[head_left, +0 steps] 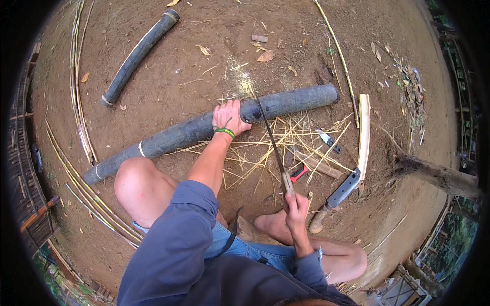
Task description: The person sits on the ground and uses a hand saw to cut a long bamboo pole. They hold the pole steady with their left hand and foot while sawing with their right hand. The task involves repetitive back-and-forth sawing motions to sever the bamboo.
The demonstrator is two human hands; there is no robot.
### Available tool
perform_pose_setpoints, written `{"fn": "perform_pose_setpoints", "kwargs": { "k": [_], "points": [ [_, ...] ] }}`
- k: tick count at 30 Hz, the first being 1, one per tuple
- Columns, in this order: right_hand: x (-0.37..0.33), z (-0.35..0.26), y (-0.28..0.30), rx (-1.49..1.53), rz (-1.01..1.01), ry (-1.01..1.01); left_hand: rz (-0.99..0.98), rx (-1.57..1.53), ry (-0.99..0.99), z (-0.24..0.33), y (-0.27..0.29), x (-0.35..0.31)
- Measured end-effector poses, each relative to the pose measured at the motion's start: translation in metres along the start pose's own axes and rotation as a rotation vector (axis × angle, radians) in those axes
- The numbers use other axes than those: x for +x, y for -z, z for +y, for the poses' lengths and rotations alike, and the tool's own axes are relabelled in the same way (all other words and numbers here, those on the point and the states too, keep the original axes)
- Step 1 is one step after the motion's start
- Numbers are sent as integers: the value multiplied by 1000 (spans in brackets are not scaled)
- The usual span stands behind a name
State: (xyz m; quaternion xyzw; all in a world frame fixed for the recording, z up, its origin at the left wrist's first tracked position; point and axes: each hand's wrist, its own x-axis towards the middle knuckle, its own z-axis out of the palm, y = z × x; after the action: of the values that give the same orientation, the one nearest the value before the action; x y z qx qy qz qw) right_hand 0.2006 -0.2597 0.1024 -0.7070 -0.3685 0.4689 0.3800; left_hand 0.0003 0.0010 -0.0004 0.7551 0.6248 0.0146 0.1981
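Observation:
A long dark bamboo pole (178, 133) lies slantwise on the dirt in front of me, its right end farther off. My left hand (229, 117), with a green and yellow band at the wrist, grips the pole from above, right of its middle. My right hand (296, 210) is closed round the handle of a handsaw (272, 133). The saw's blade crosses the pole just right of my left hand, near pale sawdust (245, 84) on the far side. How deep the teeth sit in the bamboo I cannot tell.
Thin bamboo strips (265, 148) litter the ground by my right hand, with a small knife (328, 139) and a red-handled tool (299, 174). A broad blade (343, 188) touches a split bamboo piece (364, 130). Another bamboo length (138, 58) lies far left; a tree trunk (439, 176) stands right.

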Motion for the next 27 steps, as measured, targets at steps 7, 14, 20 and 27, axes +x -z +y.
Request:
{"fn": "perform_pose_setpoints", "kwargs": {
  "k": [7,14,20,27],
  "points": [
    [117,-10,-57,-136,53,30,-73,-65,-8,7,-3,6],
    [38,0,-15,-76,4,-14,58,-34,-10,5,-4,-6],
    [126,-24,-63,-135,53,54,4,-48,-17,3,-16,-15],
    [68,14,-5,-197,-31,146,112,-27,-29,3,-8,1]
  ]
}}
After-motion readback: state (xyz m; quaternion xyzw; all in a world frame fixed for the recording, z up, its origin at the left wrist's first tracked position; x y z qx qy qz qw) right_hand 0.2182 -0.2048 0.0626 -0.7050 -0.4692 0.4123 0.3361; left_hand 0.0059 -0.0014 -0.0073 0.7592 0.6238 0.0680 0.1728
